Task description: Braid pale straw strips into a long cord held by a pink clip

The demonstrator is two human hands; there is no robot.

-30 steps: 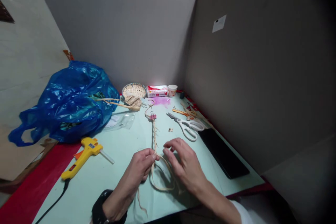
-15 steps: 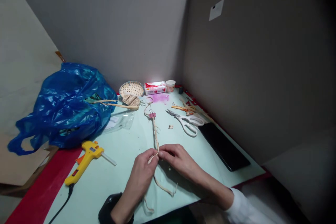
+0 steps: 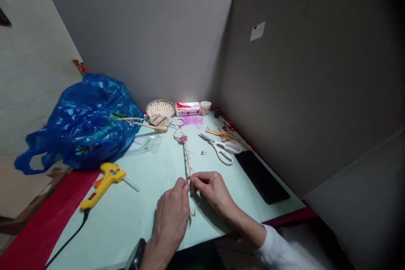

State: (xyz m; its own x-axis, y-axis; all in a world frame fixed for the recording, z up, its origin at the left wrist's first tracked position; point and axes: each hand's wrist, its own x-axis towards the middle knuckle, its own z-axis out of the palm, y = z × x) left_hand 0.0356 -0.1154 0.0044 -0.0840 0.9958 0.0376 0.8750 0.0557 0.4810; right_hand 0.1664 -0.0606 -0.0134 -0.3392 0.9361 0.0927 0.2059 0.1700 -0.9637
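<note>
A braided straw cord (image 3: 186, 156) runs along the pale green table (image 3: 142, 190) from a pink binder clip (image 3: 182, 138) toward me. My left hand (image 3: 172, 213) and my right hand (image 3: 211, 190) meet at the cord's near end, both with fingers pinched on the straw strands. A short loose tail of straw shows just below the fingers. A dark watch sits on my left wrist.
A yellow glue gun (image 3: 103, 179) with a black cable lies at the left. Behind it slumps a blue plastic bag (image 3: 82, 124). White scissors (image 3: 221, 147), a black phone (image 3: 261, 175), a woven tray (image 3: 160, 108), a tissue pack (image 3: 189, 109) and a cup (image 3: 205, 107) stand farther off. Grey partitions wall in the back and right.
My hands came together and pinched the cord's near end. The loose strands that looped toward me a second ago are now drawn in, only a short tail left.
</note>
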